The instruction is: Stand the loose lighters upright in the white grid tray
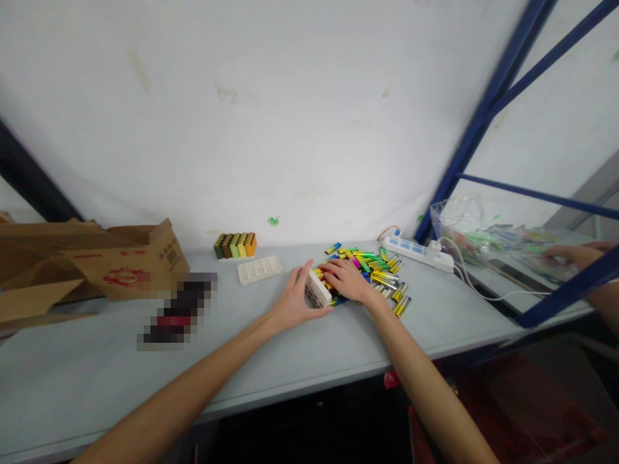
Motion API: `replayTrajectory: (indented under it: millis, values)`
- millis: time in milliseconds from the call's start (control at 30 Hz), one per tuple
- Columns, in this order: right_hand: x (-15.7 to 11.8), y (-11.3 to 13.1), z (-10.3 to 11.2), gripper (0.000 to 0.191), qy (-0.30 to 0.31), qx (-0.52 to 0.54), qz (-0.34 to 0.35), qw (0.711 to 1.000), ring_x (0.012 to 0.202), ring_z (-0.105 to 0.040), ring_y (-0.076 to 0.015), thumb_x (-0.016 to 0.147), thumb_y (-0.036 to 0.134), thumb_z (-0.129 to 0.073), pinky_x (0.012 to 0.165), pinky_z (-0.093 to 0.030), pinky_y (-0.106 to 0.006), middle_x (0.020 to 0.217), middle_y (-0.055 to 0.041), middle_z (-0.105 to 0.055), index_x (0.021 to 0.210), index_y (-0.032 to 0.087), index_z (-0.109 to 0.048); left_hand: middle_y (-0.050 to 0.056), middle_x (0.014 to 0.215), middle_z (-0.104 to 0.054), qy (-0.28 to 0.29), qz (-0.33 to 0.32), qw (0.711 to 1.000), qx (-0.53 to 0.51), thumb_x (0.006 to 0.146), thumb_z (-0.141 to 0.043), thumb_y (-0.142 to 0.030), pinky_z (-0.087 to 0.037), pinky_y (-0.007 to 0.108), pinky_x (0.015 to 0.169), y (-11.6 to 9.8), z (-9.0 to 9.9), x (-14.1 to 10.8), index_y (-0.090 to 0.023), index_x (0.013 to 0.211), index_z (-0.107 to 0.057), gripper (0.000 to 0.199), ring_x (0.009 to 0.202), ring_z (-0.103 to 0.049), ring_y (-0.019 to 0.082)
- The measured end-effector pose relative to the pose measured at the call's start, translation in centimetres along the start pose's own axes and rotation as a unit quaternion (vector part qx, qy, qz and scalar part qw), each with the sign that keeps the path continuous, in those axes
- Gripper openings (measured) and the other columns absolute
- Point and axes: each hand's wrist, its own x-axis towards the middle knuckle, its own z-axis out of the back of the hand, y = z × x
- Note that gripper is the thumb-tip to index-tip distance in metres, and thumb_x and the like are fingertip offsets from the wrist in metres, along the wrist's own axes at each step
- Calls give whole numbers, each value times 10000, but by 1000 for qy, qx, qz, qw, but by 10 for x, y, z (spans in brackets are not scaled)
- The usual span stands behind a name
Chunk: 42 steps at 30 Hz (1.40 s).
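My left hand [294,301] grips a white tray with holes [318,289], tilted up on its edge beside a pile of shiny coloured tubes [384,278]. Against the tray's right side, my right hand [345,278] has its fingers bent over yellow and red pieces at the pile's left edge; its fingertips are partly hidden, and what they hold is too small to tell. A second white tray [260,270] lies flat to the left. Behind that one, upright tubes in green, brown, yellow and orange [235,246] stand in rows on a white base.
An open cardboard box [130,264] stands at the left, with a pixelated dark patch in front. A white power strip [418,252] with a cable lies at the right. Beyond the blue frame [464,151], another person's hand [570,253] is near plastic bags [459,225].
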Motion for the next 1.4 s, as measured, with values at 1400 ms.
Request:
replayTrajectory:
  millis: [1400]
  values:
    - [-11,36,12,415,21,-18,19,999,1400,-470,-276,1092,374,-375,1213,-94,-655,1484,-130,-560,1432,290,-599,147,1448,-429,-12,-2,1000,19,676,-860,-471,-368,519,1213,-2,4,3,-233,1596,-247,1131,1384,-479,351]
